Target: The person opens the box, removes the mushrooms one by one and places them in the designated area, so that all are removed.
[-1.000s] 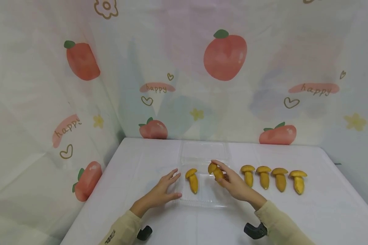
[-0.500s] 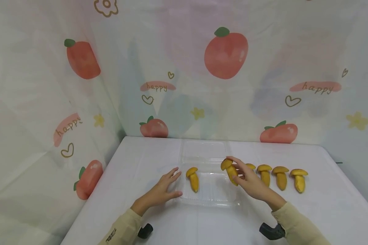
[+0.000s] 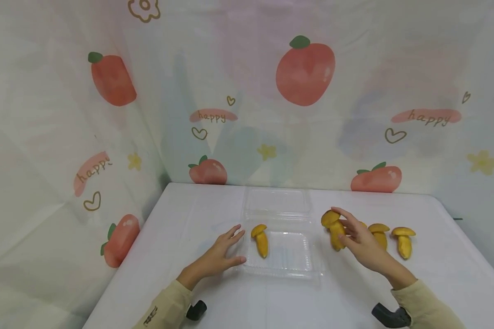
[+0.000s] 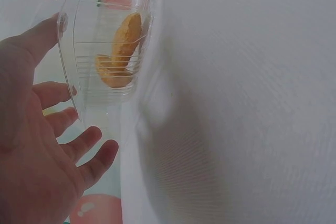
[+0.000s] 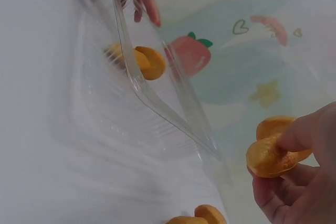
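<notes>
A hinged clear plastic box (image 3: pixel 290 251) lies on the table, its lid (image 3: pixel 277 201) folded back away from me. One yellow toy mushroom (image 3: pixel 262 244) rests in its left part, cap to the back. My left hand (image 3: pixel 216 256) is spread at the box's left edge; in the left wrist view its thumb and some fingertips meet the rim. To the right of the box, my right hand (image 3: pixel 366 249) pinches a second yellow mushroom (image 3: pixel 334 232) by the stem, cap up and leaning left, as the right wrist view also shows (image 5: pixel 270 156).
More yellow mushrooms stand in a row at the right, among them one (image 3: pixel 379 234) partly behind my right hand and one (image 3: pixel 404 242) at the end. A white cloth (image 3: pixel 263 301) covers the table. Fruit-printed curtains (image 3: pixel 304 151) rise behind and left.
My right hand has carried the mushroom rightward, from over the box's right part to beyond its right side, covering the nearest mushrooms of the row. The left hand has stayed in place.
</notes>
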A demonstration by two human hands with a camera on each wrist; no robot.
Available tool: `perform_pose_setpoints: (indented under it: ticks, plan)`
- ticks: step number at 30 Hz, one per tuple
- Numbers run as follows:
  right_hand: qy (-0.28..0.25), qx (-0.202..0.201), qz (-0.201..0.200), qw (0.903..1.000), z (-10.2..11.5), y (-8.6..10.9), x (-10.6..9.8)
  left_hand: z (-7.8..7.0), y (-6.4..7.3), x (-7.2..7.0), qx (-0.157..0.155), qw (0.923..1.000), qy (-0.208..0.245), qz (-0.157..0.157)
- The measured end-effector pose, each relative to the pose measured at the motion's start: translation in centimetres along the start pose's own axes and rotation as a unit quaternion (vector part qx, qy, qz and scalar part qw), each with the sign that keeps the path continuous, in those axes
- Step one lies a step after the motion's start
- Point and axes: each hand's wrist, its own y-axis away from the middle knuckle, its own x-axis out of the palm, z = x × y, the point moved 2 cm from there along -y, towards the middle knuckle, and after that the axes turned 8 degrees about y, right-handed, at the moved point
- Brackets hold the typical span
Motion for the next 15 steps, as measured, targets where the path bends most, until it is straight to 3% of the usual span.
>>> perform_pose_setpoints:
  ticks: [9,15]
  plan:
    - [0.016,-0.003,-0.04,0.9991,-2.4,1.6,-2.3,-0.1,-0.2,0.0,0.01,0.9999,-0.005,0.003]
    - [0.018,0.036,-0.031,0.9987,-3.8,2.7,-3.8,0.0,-0.2,0.0,0.01,0.9999,-0.006,0.002]
